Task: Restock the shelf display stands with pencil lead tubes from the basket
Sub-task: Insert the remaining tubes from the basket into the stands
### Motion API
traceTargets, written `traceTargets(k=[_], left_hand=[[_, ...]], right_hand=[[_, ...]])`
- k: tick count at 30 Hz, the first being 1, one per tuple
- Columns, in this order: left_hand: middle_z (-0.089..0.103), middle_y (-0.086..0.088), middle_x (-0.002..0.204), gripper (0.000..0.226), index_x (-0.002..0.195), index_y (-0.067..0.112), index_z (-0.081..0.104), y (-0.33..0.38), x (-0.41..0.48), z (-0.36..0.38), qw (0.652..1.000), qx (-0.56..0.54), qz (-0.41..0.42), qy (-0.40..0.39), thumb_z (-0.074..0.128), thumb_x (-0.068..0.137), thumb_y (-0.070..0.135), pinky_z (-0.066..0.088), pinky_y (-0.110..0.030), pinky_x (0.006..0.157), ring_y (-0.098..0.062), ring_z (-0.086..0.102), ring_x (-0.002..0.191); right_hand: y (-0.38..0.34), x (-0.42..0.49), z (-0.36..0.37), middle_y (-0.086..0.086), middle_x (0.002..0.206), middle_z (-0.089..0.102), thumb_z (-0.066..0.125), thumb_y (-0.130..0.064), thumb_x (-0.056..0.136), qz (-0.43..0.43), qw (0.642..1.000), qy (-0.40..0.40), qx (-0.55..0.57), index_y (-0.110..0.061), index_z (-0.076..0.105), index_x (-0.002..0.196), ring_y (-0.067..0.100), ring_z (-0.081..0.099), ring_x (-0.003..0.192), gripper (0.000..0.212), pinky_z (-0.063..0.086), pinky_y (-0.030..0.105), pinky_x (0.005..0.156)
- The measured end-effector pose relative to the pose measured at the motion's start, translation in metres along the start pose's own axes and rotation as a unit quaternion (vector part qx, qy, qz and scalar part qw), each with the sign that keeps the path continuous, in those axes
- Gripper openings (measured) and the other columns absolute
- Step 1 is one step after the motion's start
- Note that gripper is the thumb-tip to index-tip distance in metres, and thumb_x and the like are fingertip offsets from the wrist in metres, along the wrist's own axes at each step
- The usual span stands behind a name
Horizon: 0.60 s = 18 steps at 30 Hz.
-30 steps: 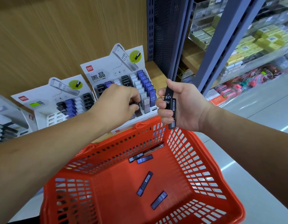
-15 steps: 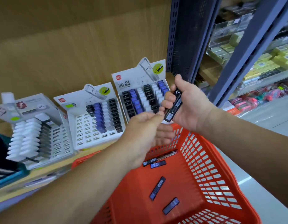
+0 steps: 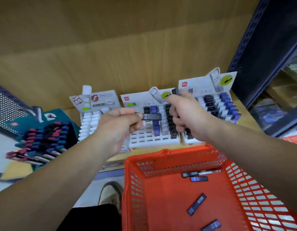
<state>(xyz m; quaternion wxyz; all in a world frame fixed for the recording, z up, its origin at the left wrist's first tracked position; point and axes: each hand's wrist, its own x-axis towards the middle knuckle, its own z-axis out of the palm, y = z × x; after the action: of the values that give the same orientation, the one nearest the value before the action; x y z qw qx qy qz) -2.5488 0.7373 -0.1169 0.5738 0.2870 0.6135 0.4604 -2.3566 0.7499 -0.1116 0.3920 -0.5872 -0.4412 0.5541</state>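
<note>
My left hand (image 3: pixel 117 125) pinches a black lead tube (image 3: pixel 152 116) marked 0.5, held level in front of the middle display stand (image 3: pixel 141 139). My right hand (image 3: pixel 186 112) is closed around more black tubes; one tube end (image 3: pixel 175 91) sticks out above the fingers. The middle stand holds black, blue and clear tubes, with bare slots on its left and bottom. A fuller stand (image 3: pixel 217 104) sits to its right. The red basket (image 3: pixel 161 157) below holds several loose tubes (image 3: pixel 197 204).
A white-tube stand (image 3: pixel 92 120) and a teal display (image 3: pixel 44 135) of dark and pink items stand to the left. A dark blue shelf upright (image 3: pixel 261 47) rises at the right. A wooden back panel (image 3: pixel 111 47) is behind. My shoe (image 3: pixel 109 194) shows beside the basket.
The view has swung left and down. My left hand took one black tube from my right hand and carried it over the middle stand. My right hand still holds tubes.
</note>
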Motion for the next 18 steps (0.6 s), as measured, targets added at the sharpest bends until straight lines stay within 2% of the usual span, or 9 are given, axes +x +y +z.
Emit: traceTargets(k=[2,4,7,9,10,14,16,18], left_hand=[[0.075,-0.017,0.088,0.022,0.101,0.004,0.069,0.001,0.022,-0.017,0.996,0.074,0.046,0.019,0.080,0.084,-0.002,0.060,-0.026,0.068,-0.019,0.070,0.065],[0.076,-0.014,0.086,0.020,0.102,0.008,0.071,-0.002,0.042,-0.028,0.984,0.152,0.091,0.030,0.079,0.086,0.000,0.061,-0.030,0.075,-0.018,0.070,0.067],[0.073,-0.008,0.091,0.019,0.099,0.013,0.073,-0.009,0.067,-0.030,0.955,0.243,0.169,0.012,0.078,0.087,0.001,0.059,-0.022,0.073,-0.013,0.068,0.073],[0.070,-0.001,0.088,0.022,0.092,0.020,0.071,-0.016,0.081,-0.026,0.935,0.286,0.211,-0.010,0.078,0.087,0.001,0.056,-0.018,0.070,-0.008,0.066,0.074],[0.070,0.001,0.086,0.023,0.089,0.023,0.070,-0.020,0.087,-0.023,0.925,0.305,0.226,-0.020,0.078,0.087,0.001,0.056,-0.018,0.069,-0.006,0.065,0.072],[0.074,-0.002,0.082,0.020,0.085,0.025,0.071,-0.036,0.099,-0.013,0.901,0.356,0.243,-0.045,0.076,0.091,0.006,0.059,-0.028,0.064,-0.008,0.067,0.068],[0.074,0.002,0.080,0.021,0.084,0.025,0.072,-0.038,0.101,-0.011,0.890,0.372,0.258,-0.052,0.074,0.092,0.006,0.055,-0.021,0.061,-0.005,0.065,0.066],[0.074,0.004,0.082,0.014,0.090,0.017,0.075,-0.035,0.100,-0.012,0.879,0.388,0.271,-0.063,0.072,0.093,0.004,0.050,-0.013,0.060,-0.003,0.065,0.066]], right_hand=[[0.001,0.007,0.005,0.005,0.075,0.035,0.043,-0.024,0.099,0.053,0.998,-0.038,-0.021,-0.021,0.040,0.104,0.015,0.022,0.047,0.007,0.022,0.026,0.047],[0.006,0.015,0.008,0.009,0.079,0.039,0.041,-0.016,0.098,0.054,0.993,-0.063,-0.079,-0.020,0.039,0.099,0.015,0.026,0.046,0.005,0.024,0.026,0.046],[0.015,0.028,0.007,0.012,0.071,0.052,0.057,-0.010,0.099,0.024,0.986,-0.075,-0.148,-0.016,0.056,0.101,0.019,0.048,0.047,0.006,0.044,0.031,0.046],[0.019,0.035,0.004,0.013,0.074,0.061,0.065,-0.010,0.098,0.010,0.988,-0.055,-0.145,-0.012,0.067,0.100,0.022,0.062,0.060,0.003,0.061,0.044,0.060],[0.020,0.037,0.002,0.013,0.076,0.064,0.068,-0.008,0.096,0.002,0.989,-0.046,-0.137,-0.010,0.071,0.098,0.021,0.064,0.065,0.004,0.063,0.045,0.066],[0.026,0.040,-0.002,0.013,0.078,0.073,0.079,-0.001,0.087,-0.021,0.995,-0.017,-0.093,-0.008,0.073,0.098,0.022,0.069,0.063,0.015,0.057,0.031,0.054],[0.028,0.042,-0.004,0.014,0.078,0.075,0.083,-0.003,0.084,-0.025,0.996,0.000,-0.085,-0.010,0.072,0.097,0.021,0.066,0.057,0.018,0.054,0.029,0.050],[0.031,0.044,-0.005,0.008,0.070,0.073,0.083,-0.006,0.085,-0.036,0.995,0.014,-0.095,-0.014,0.075,0.095,0.017,0.061,0.052,0.016,0.053,0.027,0.049]])
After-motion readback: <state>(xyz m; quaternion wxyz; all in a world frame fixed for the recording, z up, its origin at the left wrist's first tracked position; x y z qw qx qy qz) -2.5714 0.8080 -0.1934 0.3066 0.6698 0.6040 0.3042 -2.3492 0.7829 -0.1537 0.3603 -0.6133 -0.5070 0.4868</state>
